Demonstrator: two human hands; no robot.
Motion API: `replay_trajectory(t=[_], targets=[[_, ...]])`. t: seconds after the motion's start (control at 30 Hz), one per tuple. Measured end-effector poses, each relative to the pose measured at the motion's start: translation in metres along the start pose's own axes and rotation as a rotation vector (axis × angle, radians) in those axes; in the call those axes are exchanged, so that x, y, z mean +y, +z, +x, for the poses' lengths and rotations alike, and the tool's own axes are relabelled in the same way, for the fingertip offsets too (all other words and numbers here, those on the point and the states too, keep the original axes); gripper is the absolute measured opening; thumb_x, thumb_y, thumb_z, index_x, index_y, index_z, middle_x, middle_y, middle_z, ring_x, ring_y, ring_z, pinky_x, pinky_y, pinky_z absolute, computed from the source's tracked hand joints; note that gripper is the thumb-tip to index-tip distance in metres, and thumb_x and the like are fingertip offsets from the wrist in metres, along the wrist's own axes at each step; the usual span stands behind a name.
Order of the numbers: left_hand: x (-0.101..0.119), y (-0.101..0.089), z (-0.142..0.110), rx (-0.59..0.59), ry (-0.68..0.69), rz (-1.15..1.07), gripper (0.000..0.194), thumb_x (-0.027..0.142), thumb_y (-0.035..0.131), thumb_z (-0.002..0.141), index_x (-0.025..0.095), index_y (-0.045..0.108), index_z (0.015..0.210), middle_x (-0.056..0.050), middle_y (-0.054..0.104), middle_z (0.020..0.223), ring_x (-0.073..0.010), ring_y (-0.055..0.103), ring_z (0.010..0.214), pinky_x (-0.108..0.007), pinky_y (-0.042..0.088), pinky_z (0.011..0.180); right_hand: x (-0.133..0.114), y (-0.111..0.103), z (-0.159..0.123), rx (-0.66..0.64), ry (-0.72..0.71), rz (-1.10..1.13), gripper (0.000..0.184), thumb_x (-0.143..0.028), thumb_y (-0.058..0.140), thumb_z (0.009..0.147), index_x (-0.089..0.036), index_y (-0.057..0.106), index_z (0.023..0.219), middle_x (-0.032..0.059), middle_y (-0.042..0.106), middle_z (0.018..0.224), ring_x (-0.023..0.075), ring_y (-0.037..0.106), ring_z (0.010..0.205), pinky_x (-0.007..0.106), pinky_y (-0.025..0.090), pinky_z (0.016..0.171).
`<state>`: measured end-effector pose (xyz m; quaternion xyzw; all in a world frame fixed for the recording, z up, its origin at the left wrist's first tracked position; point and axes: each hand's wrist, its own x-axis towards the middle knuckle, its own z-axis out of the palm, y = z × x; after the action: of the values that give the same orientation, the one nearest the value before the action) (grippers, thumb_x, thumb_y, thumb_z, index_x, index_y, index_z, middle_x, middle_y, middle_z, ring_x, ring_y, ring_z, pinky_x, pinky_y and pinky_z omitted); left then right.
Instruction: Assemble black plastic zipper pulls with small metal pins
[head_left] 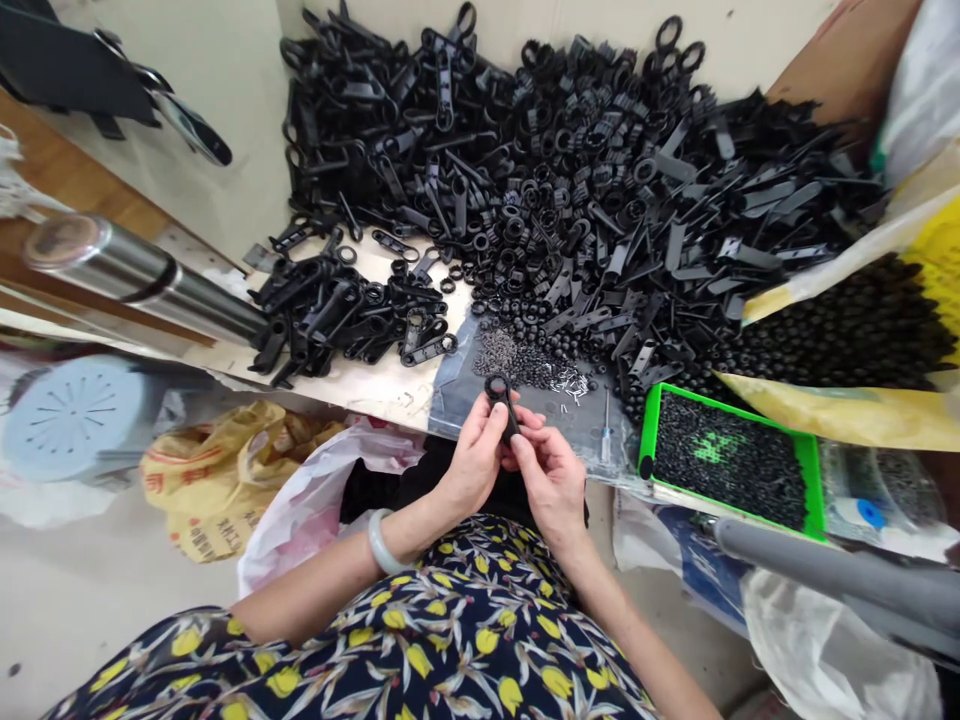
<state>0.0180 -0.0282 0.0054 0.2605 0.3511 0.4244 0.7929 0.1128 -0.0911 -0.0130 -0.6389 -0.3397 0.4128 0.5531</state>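
Just in front of the table's near edge, my two hands hold one black plastic part point(498, 388) with a ring at its top end and a short arm below. My left hand point(476, 450) pinches it from the left, thumb on the front. From the right, my right hand point(551, 475) grips its lower end with thumb and fingertips. The fingers partly cover the part's lower half. Beyond my hands, small grey pieces point(495, 350) and silvery pins point(571, 384) lie on a grey plastic sheet point(480, 400).
A large heap of black plastic parts point(555, 170) fills the back. A smaller pile point(345, 310) of ringed parts lies left, beside a metal post point(150, 275). Right are a thin screwdriver point(606, 430), a green tray point(814, 490) of tiny black pieces and a yellow bag point(840, 405). A stool point(71, 415) stands lower left.
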Motion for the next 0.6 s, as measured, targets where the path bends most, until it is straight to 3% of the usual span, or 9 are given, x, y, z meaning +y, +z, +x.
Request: replay_trajectory(t=[0.2, 0.33, 0.43, 0.5, 0.6], targets=[[-0.005, -0.006, 0.003, -0.043, 0.093, 0.112, 0.03, 0.045, 0.068, 0.097, 0.02, 0.06, 0.113, -0.004, 0.074, 0.103, -0.0204, 0.074, 0.101, -0.035, 0.058, 0.095, 0.008, 0.006, 0.001, -0.014, -0.03, 0.014, 0.032, -0.046, 0.07, 0.094, -0.023, 0.07, 0.116, 0.009, 0.076, 0.123, 0.0217, 0.076, 0.095, 0.034, 0.064, 0.082], [-0.005, -0.02, 0.014, -0.096, 0.146, 0.255, 0.029, 0.044, 0.067, 0.098, 0.018, 0.061, 0.109, -0.003, 0.072, 0.092, -0.0159, 0.072, 0.09, -0.03, 0.057, 0.091, 0.001, -0.008, -0.002, -0.088, -0.078, -0.188, 0.033, -0.046, 0.066, 0.097, -0.024, 0.072, 0.121, 0.0059, 0.078, 0.107, 0.0192, 0.073, 0.083, 0.033, 0.061, 0.079], [0.001, -0.024, 0.015, -0.195, 0.04, 0.281, 0.035, 0.047, 0.066, 0.098, 0.018, 0.057, 0.114, -0.001, 0.068, 0.086, -0.0129, 0.067, 0.078, -0.024, 0.056, 0.074, -0.013, -0.029, 0.006, 0.016, -0.178, -0.319, 0.028, -0.044, 0.067, 0.096, -0.024, 0.074, 0.115, 0.0061, 0.075, 0.104, 0.0191, 0.071, 0.088, 0.034, 0.059, 0.085], [0.006, -0.023, 0.009, -0.247, -0.031, 0.313, 0.038, 0.049, 0.065, 0.098, 0.019, 0.055, 0.118, 0.0, 0.064, 0.085, -0.0102, 0.059, 0.069, -0.018, 0.048, 0.058, -0.019, -0.035, 0.014, 0.074, -0.169, -0.225, 0.037, -0.046, 0.073, 0.091, -0.024, 0.07, 0.12, 0.0081, 0.072, 0.115, 0.0209, 0.069, 0.102, 0.036, 0.058, 0.09], [0.012, -0.019, -0.004, -0.291, -0.045, 0.408, 0.043, 0.05, 0.064, 0.098, 0.018, 0.055, 0.125, 0.002, 0.058, 0.082, -0.0073, 0.048, 0.063, -0.016, 0.038, 0.051, -0.02, -0.028, 0.023, -0.115, -0.037, 0.008, 0.049, -0.049, 0.081, 0.082, -0.024, 0.066, 0.121, 0.0076, 0.073, 0.116, 0.0217, 0.07, 0.105, 0.035, 0.06, 0.091]])
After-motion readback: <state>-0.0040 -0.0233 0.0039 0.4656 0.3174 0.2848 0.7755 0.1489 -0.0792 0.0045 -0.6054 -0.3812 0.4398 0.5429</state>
